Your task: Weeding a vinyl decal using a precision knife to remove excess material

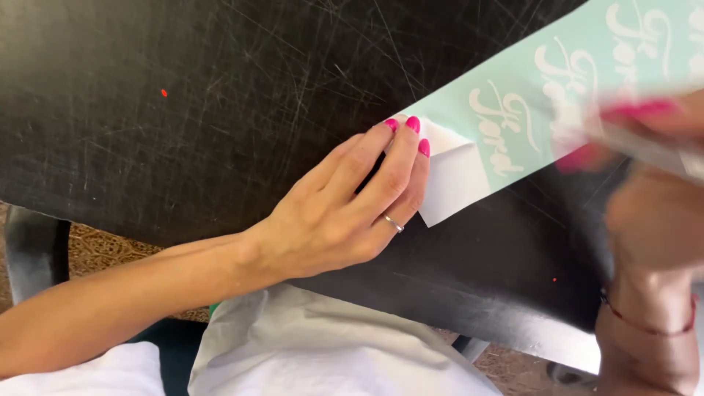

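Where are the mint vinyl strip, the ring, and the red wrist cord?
mint vinyl strip (469, 136), head view, mint face beside the white lettering
ring (394, 224), head view, band on a left-hand finger
red wrist cord (645, 323), head view, strand across the right wrist

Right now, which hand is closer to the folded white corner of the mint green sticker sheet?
Left. The left hand presses its fingertips on the folded white corner of the mint green sticker sheet. The blurred right hand is farther along the sheet, holding a thin silvery tool.
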